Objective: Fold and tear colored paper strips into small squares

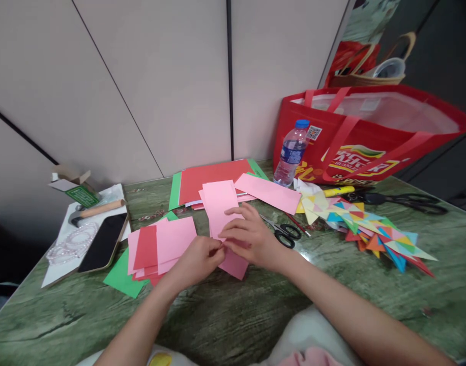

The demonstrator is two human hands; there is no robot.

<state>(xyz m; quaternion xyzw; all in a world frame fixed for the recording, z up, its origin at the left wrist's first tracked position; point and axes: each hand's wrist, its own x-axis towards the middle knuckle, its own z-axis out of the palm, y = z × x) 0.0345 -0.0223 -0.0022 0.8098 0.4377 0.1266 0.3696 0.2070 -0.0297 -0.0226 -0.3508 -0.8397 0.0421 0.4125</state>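
Observation:
My left hand is closed in a pinch at the left edge of a pink paper strip. My right hand lies over the same paper, its thumb and index finger meeting the left fingertips and the other fingers loosely spread. The fingers hide the exact spot of the grip. Beyond them lies a stack of pink paper strips. To the left of my left hand are pink sheets with a red strip on top. Black-handled scissors lie just right of my right hand.
A water bottle stands before a red shopping bag. Folded colourful paper pieces spread across the right side, with dark scissors behind. At left are a phone, a hammer and a small box.

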